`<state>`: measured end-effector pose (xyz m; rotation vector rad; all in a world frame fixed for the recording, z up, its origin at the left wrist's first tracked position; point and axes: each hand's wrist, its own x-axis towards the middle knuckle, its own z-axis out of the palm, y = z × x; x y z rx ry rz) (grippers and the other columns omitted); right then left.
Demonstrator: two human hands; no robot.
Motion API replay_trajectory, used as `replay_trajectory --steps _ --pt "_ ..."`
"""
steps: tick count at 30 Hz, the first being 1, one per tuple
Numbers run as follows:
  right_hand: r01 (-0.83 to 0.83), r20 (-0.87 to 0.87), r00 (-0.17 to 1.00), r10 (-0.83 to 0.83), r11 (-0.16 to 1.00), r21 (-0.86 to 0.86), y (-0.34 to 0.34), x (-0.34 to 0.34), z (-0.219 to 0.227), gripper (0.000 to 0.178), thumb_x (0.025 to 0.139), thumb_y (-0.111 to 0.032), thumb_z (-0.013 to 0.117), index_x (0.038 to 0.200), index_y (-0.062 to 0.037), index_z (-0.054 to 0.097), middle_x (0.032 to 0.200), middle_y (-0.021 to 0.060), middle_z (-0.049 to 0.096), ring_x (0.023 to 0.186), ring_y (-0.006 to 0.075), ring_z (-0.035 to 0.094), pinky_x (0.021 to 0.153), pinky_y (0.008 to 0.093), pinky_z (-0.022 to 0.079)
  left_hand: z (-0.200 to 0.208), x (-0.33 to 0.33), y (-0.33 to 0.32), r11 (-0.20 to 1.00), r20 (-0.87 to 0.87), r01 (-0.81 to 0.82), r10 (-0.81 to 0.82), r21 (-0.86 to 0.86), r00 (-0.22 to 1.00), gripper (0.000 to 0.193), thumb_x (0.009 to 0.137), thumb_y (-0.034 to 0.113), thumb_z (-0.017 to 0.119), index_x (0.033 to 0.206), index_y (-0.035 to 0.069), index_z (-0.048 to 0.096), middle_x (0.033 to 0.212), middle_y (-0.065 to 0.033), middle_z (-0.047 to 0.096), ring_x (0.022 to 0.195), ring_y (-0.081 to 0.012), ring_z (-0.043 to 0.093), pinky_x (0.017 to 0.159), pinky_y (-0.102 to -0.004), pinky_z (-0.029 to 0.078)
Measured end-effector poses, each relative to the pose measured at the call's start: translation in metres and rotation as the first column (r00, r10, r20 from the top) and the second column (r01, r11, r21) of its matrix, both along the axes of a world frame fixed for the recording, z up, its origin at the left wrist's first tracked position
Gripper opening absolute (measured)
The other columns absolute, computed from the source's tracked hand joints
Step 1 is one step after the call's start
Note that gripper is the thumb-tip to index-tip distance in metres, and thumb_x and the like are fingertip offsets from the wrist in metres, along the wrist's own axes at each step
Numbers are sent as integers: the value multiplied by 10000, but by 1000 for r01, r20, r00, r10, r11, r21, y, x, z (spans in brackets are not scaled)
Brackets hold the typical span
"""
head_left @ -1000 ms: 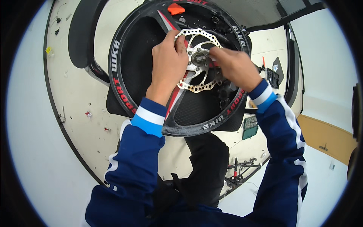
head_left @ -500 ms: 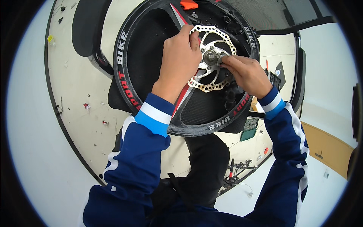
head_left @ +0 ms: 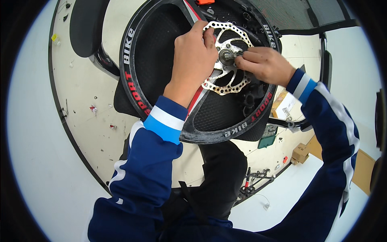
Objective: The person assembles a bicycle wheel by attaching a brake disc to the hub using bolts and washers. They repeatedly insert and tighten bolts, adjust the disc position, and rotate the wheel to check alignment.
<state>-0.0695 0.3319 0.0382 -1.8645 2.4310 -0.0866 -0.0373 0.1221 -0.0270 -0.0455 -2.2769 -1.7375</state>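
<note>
A bicycle wheel with a black rim and red-white spokes lies flat in front of me, a silver disc brake rotor at its hub. My left hand is closed on the rotor's left edge, thumb and fingers pinching it near the top. At the right of the threaded axle, my right hand is closed, its thumb and fingers pinched together at the axle's end. Whatever sits between those fingertips is too small and hidden to name.
Under the wheel is a black textured seat; dark small parts lie inside the rim. A black armrest rises at left. On the floor are a green case, a carton, a bicycle frame and scattered bits.
My right hand has shifted slightly right and up, its forearm swinging outward to the right. My left hand keeps its hold on the rotor. The cartons at right have become more visible.
</note>
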Motion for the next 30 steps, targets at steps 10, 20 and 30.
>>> replay_trajectory --steps 10,20,30 --pt "579 68 815 -575 813 -61 -18 64 -8 278 779 7 592 1045 -70 565 822 119 628 723 331 651 634 407 524 1 3 3 999 64 -18 15 44 998 220 969 142 588 1035 -61 641 716 -233 653 661 -367 684 599 -385 515" --pt "625 170 781 -601 757 -191 -26 66 3 130 891 -76 649 1013 -40 620 824 133 660 731 347 649 645 419 526 6 3 -4 999 37 27 -29 44 999 167 955 90 587 992 -68 625 701 -264 640 674 -416 667 590 -430 516" --pt "831 375 553 -744 521 -193 -44 84 23 90 940 -51 635 1016 -4 627 750 194 629 665 341 651 616 352 502 9 15 -10 956 261 -162 97 243 961 224 966 136 551 960 -76 621 752 -254 669 734 -423 677 660 -448 507"
